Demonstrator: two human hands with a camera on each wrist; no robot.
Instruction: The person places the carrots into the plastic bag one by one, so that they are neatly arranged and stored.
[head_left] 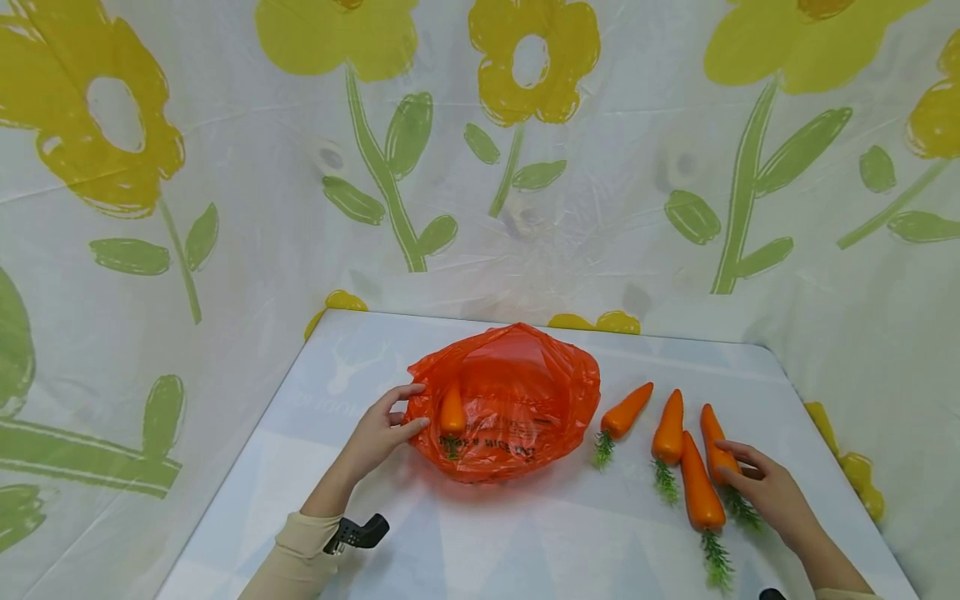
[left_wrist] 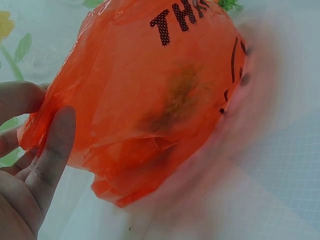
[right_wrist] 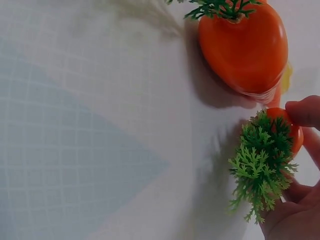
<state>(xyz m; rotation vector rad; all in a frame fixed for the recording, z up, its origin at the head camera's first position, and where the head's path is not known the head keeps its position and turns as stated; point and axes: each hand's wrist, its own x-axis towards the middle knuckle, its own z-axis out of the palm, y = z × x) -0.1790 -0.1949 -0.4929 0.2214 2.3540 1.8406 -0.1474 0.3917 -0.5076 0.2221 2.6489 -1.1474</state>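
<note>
My left hand (head_left: pixel 378 437) pinches the left rim of a red plastic bag (head_left: pixel 551 375) between thumb and fingers. The bag's mouth gapes towards me, and a toy carrot (head_left: pixel 452 410) shows inside on its left. Dark lettering is printed on the bag's film (left_wrist: pixel 120 100). On the right, my right hand (head_left: pixel 772 492) grips the rightmost carrot (head_left: pixel 714 433) near its thick, leafy end. In the right wrist view, thumb and fingers lie on either side of that end, beside its green leaves (right_wrist: pixel 260 167). Close to its left lies another carrot (head_left: pixel 701 496).
Two more carrots, one beside the bag (head_left: pixel 626 412) and another (head_left: pixel 667 429) further right, lie with leaves towards me. The pale table (head_left: pixel 315 475) has flower-printed sheeting (head_left: pixel 600 250) behind it and along both sides. A black device (head_left: pixel 360 532) is strapped to my left wrist.
</note>
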